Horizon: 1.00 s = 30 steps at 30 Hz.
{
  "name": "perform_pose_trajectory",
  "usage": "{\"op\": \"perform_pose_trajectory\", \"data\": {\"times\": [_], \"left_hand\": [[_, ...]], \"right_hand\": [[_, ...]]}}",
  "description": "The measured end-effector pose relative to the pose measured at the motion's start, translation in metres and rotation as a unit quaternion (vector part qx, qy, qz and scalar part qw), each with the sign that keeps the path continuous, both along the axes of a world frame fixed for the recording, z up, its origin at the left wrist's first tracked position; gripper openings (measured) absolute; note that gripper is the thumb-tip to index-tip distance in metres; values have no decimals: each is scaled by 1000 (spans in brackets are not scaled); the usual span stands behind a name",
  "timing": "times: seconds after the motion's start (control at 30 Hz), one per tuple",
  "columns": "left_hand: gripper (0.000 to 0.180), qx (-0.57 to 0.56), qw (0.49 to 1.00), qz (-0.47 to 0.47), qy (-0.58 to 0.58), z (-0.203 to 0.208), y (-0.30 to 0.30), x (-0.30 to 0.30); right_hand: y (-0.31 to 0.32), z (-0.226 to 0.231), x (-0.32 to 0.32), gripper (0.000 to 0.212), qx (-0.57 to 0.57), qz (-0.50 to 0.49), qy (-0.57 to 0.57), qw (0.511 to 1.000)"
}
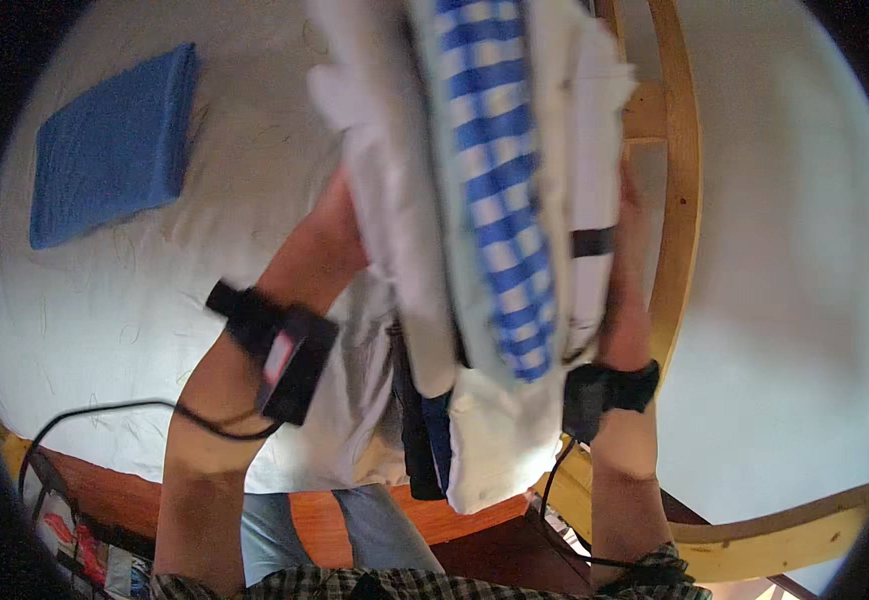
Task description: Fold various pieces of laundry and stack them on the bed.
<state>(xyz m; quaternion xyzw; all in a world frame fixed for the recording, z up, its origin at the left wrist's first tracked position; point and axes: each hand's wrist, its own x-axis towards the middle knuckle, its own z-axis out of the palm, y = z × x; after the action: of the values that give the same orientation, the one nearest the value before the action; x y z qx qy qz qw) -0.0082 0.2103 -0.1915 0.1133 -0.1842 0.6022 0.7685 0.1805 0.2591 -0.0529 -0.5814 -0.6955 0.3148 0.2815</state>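
Observation:
A thick bundle of folded clothes (394,180) is held up between my two hands, its layers standing on edge. White and pale pieces sit on both sides of a blue-and-white checked cloth (499,170). A dark piece and a white one (494,440) hang lower at the near end. My left hand (346,215) presses against the bundle's left side, its fingers hidden behind the cloth. On the right side my right hand (630,290) grips the bundle; its fingers are mostly blurred or covered.
A folded blue cloth (114,145) lies on the white bed sheet (84,320) at the left. A wooden rail (682,180) curves along the right, beside a pale wall (784,250). Black devices are strapped to both wrists, with a cable (104,407) trailing from the left one.

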Motion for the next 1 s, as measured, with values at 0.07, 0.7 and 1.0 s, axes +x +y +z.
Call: {"op": "perform_pose_trajectory", "data": {"times": [0.07,0.7,1.0], "left_hand": [[33,-175,920,169,306,-17,-41,-15],[57,-460,825,-38,327,-87,-15,21],[46,-456,698,16,552,24,-180,-13]], "right_hand": [[-24,-21,-8,35,-86,-23,7,996],[7,-191,-53,81,116,53,-339,932],[-43,-115,-95,83,40,39,-383,922]]}}
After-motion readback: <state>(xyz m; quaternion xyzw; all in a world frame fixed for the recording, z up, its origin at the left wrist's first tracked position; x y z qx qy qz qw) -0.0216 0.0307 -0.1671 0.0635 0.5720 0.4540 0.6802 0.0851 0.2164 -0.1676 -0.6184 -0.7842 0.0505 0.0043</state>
